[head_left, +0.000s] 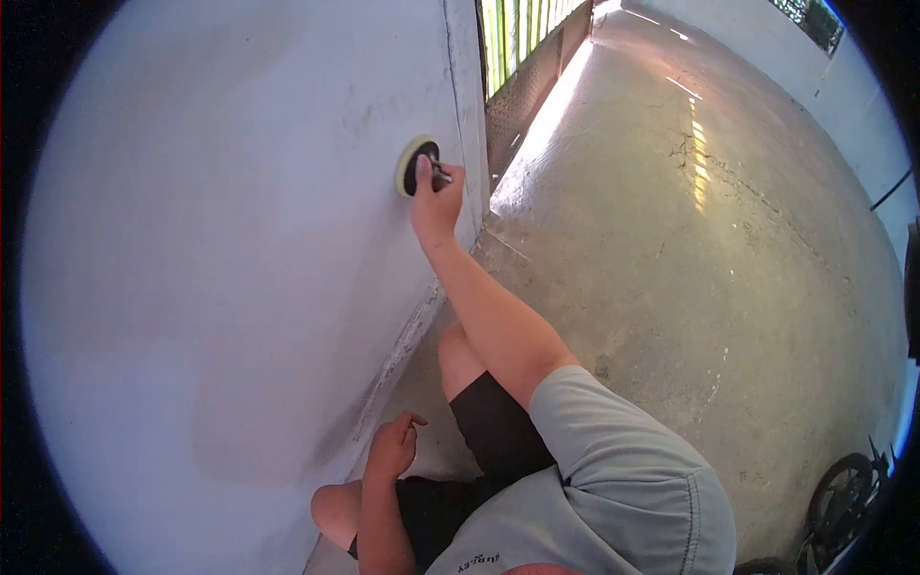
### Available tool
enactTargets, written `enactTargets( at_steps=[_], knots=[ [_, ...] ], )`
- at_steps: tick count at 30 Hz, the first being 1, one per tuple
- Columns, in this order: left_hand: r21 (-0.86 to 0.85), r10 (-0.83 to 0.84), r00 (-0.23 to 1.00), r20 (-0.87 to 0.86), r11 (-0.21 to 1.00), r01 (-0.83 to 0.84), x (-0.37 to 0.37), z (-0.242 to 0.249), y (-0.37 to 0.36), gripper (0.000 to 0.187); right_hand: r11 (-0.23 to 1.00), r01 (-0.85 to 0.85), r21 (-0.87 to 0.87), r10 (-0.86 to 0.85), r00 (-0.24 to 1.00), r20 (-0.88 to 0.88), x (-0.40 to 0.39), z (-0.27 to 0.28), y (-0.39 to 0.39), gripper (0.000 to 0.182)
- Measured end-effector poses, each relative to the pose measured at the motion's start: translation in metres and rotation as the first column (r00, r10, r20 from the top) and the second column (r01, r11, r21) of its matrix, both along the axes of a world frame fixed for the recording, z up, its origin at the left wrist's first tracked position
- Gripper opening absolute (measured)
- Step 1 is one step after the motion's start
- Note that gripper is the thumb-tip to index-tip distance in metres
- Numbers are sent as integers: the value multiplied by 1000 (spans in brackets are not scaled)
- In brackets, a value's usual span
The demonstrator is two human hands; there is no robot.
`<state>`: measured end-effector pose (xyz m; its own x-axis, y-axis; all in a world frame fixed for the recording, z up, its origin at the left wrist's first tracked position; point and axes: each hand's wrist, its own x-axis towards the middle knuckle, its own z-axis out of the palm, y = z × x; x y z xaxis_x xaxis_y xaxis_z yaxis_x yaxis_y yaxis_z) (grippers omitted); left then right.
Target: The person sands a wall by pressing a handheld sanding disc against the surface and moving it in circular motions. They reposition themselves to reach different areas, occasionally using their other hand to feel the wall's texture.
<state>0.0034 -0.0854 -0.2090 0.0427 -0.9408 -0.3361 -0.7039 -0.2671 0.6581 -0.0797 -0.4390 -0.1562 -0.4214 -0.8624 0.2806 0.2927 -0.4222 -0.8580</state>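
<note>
My right hand [439, 203] grips a round polishing pad [410, 169] with a pale yellow foam rim and a black backing. The thumb lies on the black back and the fingers wrap round its small centre stem. The pad's foam face is against or very close to the white wall [240, 240], near the wall's right edge. Faint grey smudges mark the wall just above the pad. Low down, beside my knee, my left hand [391, 448] holds nothing; its fingers are loosely bent and a little apart, close to the wall's base.
Along the wall's foot runs a chipped, worn edge [402, 350]. A slatted gate [522, 38] lets in bright light beyond the wall's corner. Cracked concrete floor [652, 268] stretches to the right, with a wheeled vehicle [843, 503] at the lower right.
</note>
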Motion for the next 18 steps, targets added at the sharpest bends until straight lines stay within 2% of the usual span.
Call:
enactTargets(
  at_steps=[2, 3, 4, 6, 8, 10, 11, 12, 14, 15, 16, 18],
  knots=[
    [-3, -4, 1000, -24, 1000, 4, -1, 0, -2, 22, 983, 40, 181, -48, 998, 39, -3, -2, 2, 36],
    [4, -3, 999, -46, 1000, 3, 2, -3, -1, 24, 984, 35, 175, -29, 999, -39, -2, 2, 7, 35],
    [10, -2, 998, -66, 1000, 2, 3, -6, -1, 25, 984, 39, 174, -32, 999, -45, -4, 15, 20, 35],
    [27, -15, 999, -45, 999, 17, 3, -4, -5, 24, 989, -91, -117, 70, 982, -174, -1, 49, 48, 35],
    [46, -26, 1000, -6, 999, 26, 7, -3, -5, 22, 983, -130, -130, 106, 979, -174, 2, 43, 41, 35],
    [-3, -28, 998, -59, 1000, 28, 6, -9, -3, 22, 999, 0, -32, 1, 999, 51, 6, 23, 19, 34],
    [-7, -30, 998, -63, 1000, 29, 7, -7, -4, 22, 993, -22, 115, 14, 997, 70, 3, 12, 12, 35],
    [-15, -50, 997, -56, 999, 49, 4, -6, -4, 22, 993, -7, 116, 2, 999, 47, 0, 13, 14, 35],
    [-13, -69, 996, -56, 998, 68, 2, -5, -4, 22, 1000, -24, -8, 23, 1000, -14, 8, 27, 28, 37],
    [23, -59, 996, -70, 998, 61, 3, -3, -7, 21, 996, -86, -37, 83, 993, -83, 4, 37, 37, 37],
    [59, -46, 996, -76, 997, 50, 4, -3, -8, 20, 996, -88, -31, 85, 993, -87, 4, 30, 34, 37],
    [35, -40, 996, -83, 998, 43, 2, -1, -8, 20, 990, -72, -122, 68, 997, -36, 9, 21, 22, 39]
  ],
)
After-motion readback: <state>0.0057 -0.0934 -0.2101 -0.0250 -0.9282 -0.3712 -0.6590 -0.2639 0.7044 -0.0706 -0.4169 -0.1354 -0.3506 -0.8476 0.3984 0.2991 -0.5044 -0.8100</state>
